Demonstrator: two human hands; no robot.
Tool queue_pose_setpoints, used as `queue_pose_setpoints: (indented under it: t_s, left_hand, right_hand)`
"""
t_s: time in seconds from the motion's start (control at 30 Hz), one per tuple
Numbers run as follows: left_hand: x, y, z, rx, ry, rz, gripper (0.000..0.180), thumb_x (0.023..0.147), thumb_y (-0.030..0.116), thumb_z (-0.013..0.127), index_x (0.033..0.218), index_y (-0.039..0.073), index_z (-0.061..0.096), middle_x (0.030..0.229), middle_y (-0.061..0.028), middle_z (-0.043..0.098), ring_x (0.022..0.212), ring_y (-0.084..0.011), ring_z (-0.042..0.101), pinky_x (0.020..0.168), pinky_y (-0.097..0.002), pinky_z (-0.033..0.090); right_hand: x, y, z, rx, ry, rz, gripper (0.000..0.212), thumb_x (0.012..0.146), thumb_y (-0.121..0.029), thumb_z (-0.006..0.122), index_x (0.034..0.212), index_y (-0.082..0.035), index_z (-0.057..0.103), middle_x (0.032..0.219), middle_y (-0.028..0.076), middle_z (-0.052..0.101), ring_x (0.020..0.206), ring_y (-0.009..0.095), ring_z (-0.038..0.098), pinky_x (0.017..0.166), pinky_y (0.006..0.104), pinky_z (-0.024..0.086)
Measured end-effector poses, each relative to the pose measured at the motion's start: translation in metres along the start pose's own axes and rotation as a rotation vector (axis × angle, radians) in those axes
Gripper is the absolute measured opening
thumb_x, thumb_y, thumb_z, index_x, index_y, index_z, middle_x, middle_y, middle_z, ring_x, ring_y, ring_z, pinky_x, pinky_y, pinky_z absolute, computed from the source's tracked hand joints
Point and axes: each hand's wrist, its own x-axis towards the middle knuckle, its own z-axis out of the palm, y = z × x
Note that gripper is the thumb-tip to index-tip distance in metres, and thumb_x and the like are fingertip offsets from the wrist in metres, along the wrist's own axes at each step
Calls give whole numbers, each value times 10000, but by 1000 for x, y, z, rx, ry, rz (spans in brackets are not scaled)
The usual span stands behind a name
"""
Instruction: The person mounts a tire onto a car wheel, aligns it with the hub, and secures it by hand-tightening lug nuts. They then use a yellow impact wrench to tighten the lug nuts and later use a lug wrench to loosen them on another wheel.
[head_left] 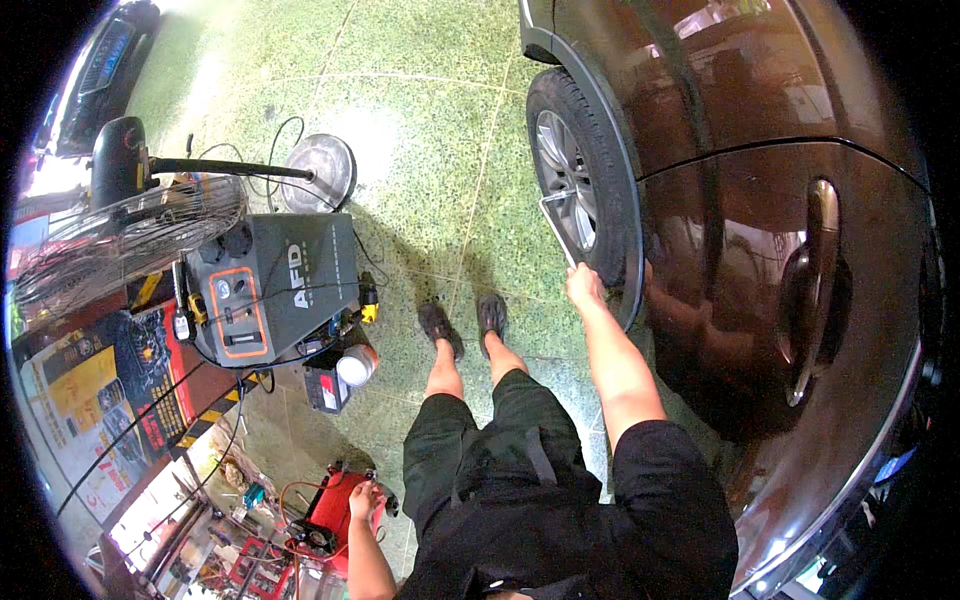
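My right hand is wrapped round the end of a silver L-shaped lug wrench. The bent short arm of the wrench reaches toward the hub of a silver-spoked car wheel with a black tyre; whether its tip sits on a nut is too small to tell. My left hand hangs at my left side, its fingers loosely bent and apart, with nothing visible in them. Below it in the picture is a red machine with a hose, apart from or behind the hand; I cannot tell if they touch.
A brown car fills the right side. On the left stand a grey cabinet machine, a caged floor fan with a round base, a white tub and a cluttered tool rack. Cables trail over the green speckled floor.
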Motion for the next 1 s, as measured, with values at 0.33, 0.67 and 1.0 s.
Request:
queue_pose_setpoints:
  t_s: [0.33, 0.67, 1.0]
  left_hand:
    - [47, 91, 21, 361, -28, 135, 189, 992, 282, 607, 1083, 116, 613, 895, -28, 694, 736, -138, 650, 613, -282, 479]
    - [77, 165, 98, 430, -78, 72, 219, 993, 248, 635, 1064, 41, 630, 904, -56, 684, 743, -134, 625, 648, -281, 479]
    - [124, 189, 179, 762, -223, 242, 222, 977, 215, 622, 1052, 12, 669, 927, -75, 722, 811, -150, 657, 724, -298, 500]
  right_hand:
    - [-8, 8, 11, -15, 24, 11, 362, 987, -357, 526, 1108, -30, 622, 1030, 256, 696, 1001, 442, 672, 857, 563, 524]
    - [6, 32, 33, 5, 92, 54, 420, 1011, -400, 476, 1178, -32, 587, 990, 289, 684, 996, 478, 653, 863, 573, 500]
    - [28, 88, 88, 103, 160, 10, 403, 1016, -461, 456, 1270, -165, 559, 956, 241, 701, 916, 471, 668, 767, 573, 514]
